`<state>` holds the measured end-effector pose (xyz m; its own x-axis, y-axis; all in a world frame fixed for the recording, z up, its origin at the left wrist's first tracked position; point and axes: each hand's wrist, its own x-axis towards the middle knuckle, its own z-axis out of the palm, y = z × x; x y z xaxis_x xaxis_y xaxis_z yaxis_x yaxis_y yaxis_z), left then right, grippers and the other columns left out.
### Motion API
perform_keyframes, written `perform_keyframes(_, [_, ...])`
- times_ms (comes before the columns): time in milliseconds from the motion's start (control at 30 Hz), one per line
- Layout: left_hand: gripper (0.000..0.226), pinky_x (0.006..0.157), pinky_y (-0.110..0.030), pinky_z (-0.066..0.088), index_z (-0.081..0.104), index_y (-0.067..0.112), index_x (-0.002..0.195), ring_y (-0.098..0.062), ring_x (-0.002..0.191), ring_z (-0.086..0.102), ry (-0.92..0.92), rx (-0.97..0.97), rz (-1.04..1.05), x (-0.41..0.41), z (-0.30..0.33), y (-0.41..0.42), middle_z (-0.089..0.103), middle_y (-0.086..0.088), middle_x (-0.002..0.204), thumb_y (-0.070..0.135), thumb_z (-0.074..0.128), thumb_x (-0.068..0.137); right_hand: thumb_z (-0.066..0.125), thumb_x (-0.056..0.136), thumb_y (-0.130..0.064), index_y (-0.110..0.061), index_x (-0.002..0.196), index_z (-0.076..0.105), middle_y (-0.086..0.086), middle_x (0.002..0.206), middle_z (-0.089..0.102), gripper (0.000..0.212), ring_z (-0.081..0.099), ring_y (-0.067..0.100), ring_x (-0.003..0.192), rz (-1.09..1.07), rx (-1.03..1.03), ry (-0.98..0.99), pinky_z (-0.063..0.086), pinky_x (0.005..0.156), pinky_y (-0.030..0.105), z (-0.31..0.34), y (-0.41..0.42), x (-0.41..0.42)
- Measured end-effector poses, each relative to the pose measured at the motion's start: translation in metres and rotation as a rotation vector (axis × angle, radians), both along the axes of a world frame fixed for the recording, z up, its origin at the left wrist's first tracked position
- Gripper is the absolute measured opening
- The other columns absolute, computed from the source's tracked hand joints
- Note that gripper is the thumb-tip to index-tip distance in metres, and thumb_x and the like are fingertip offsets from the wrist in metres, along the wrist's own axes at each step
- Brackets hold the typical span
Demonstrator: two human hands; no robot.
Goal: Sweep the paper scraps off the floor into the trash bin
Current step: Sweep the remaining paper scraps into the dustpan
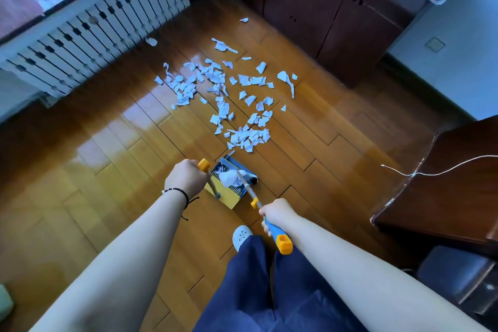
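Several white paper scraps [221, 89] lie scattered on the wooden floor ahead of me, the nearest heap [248, 137] just beyond the dustpan. The blue and yellow dustpan [229, 191] stands on the floor with a small pile of scraps inside it. My left hand [186, 178] grips the dustpan's upright handle by its orange top. My right hand [277, 214] is closed around the broom handle [277, 237], which is blue with an orange end. The broom head [249, 176] rests at the dustpan's mouth. No trash bin is visible.
A white radiator [94, 32] runs along the left wall. A dark wooden cabinet [323, 8] stands at the far right, a dark table [444, 183] with a white cable at the near right, a stool [458, 277] below it. My foot [241, 236] is behind the dustpan.
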<state>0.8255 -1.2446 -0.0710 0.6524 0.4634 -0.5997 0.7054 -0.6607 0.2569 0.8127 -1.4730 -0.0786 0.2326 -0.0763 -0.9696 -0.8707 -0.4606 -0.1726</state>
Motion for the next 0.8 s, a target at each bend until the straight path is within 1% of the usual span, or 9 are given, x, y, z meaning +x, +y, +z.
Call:
perform_keyframes(67, [0.023, 0.058, -0.031, 0.052, 0.06, 0.019, 0.072, -0.022, 0.062, 0.059, 0.008, -0.004, -0.002, -0.004, 0.002, 0.005, 0.063, -0.001, 0.07, 0.035, 0.068, 0.087, 0.052, 0.094, -0.003, 0.001, 0.091, 0.055, 0.014, 0.062, 0.053, 0.006, 0.044, 0.019, 0.031, 0.049, 0.014, -0.016, 0.041, 0.034, 0.021, 0.006, -0.004, -0.003])
perform_keyframes(100, [0.023, 0.059, -0.032, 0.054, 0.061, 0.019, 0.074, -0.022, 0.063, 0.06, 0.011, -0.002, -0.004, -0.006, 0.003, 0.008, 0.064, -0.002, 0.07, 0.036, 0.069, 0.087, 0.053, 0.093, -0.005, 0.001, 0.093, 0.056, 0.014, 0.063, 0.053, 0.007, 0.044, 0.019, 0.034, 0.082, 0.015, -0.053, 0.041, 0.036, 0.022, 0.009, -0.006, -0.004])
perform_keyframes(233, [0.023, 0.054, -0.027, 0.045, 0.064, 0.018, 0.079, -0.021, 0.063, 0.059, 0.008, -0.004, -0.007, -0.013, 0.006, 0.021, 0.065, -0.003, 0.073, 0.038, 0.07, 0.089, 0.052, 0.093, -0.008, 0.001, 0.095, 0.059, 0.013, 0.063, 0.053, 0.012, 0.045, 0.02, 0.038, 0.125, 0.001, -0.095, 0.043, 0.038, 0.023, 0.016, -0.019, 0.003])
perform_keyframes(300, [0.024, 0.056, -0.029, 0.048, 0.065, 0.018, 0.079, -0.022, 0.065, 0.06, 0.0, -0.003, 0.009, -0.014, 0.005, 0.025, 0.065, -0.004, 0.073, 0.04, 0.071, 0.089, 0.052, 0.094, -0.009, 0.001, 0.095, 0.059, 0.013, 0.063, 0.053, 0.012, 0.046, 0.019, 0.038, 0.124, 0.007, -0.116, 0.043, 0.038, 0.023, 0.018, -0.023, 0.014])
perform_keyframes(467, [0.026, 0.057, -0.032, 0.049, 0.066, 0.016, 0.08, -0.023, 0.062, 0.058, -0.02, -0.034, 0.097, -0.011, -0.001, 0.035, 0.066, -0.006, 0.071, 0.04, 0.071, 0.089, 0.053, 0.095, -0.007, 0.005, 0.103, 0.059, 0.013, 0.065, 0.054, 0.016, 0.048, 0.019, 0.042, 0.036, 0.013, -0.177, 0.043, 0.038, 0.023, 0.008, -0.025, 0.048])
perform_keyframes(533, [0.026, 0.059, -0.033, 0.052, 0.067, 0.016, 0.08, -0.024, 0.063, 0.059, -0.026, -0.035, 0.117, -0.006, -0.005, 0.036, 0.067, -0.006, 0.072, 0.04, 0.071, 0.088, 0.052, 0.095, -0.006, 0.004, 0.104, 0.058, 0.015, 0.069, 0.056, 0.015, 0.05, 0.02, 0.044, -0.001, 0.001, -0.205, 0.044, 0.039, 0.024, -0.003, -0.024, 0.065])
perform_keyframes(633, [0.028, 0.059, -0.033, 0.052, 0.066, 0.016, 0.079, -0.023, 0.064, 0.06, -0.035, -0.018, 0.12, 0.004, -0.008, 0.034, 0.066, -0.005, 0.072, 0.041, 0.07, 0.089, 0.051, 0.094, -0.004, 0.003, 0.104, 0.056, 0.018, 0.073, 0.055, 0.013, 0.049, 0.023, 0.046, -0.055, -0.027, -0.226, 0.044, 0.04, 0.025, -0.019, -0.017, 0.091])
perform_keyframes(733, [0.029, 0.054, -0.028, 0.044, 0.061, 0.016, 0.076, -0.022, 0.061, 0.056, -0.033, -0.01, 0.115, 0.017, -0.01, 0.033, 0.061, -0.003, 0.07, 0.04, 0.069, 0.09, 0.05, 0.094, -0.002, 0.002, 0.103, 0.057, 0.016, 0.069, 0.053, 0.012, 0.048, 0.022, 0.046, -0.117, -0.058, -0.219, 0.044, 0.041, 0.025, -0.039, -0.008, 0.113])
perform_keyframes(800, [0.029, 0.055, -0.028, 0.045, 0.06, 0.015, 0.076, -0.022, 0.062, 0.056, -0.034, -0.014, 0.124, 0.028, -0.011, 0.032, 0.061, -0.003, 0.071, 0.039, 0.069, 0.091, 0.046, 0.095, -0.002, 0.001, 0.1, 0.057, 0.014, 0.064, 0.051, 0.012, 0.046, 0.022, 0.044, -0.148, -0.08, -0.174, 0.043, 0.039, 0.023, -0.055, 0.0, 0.124])
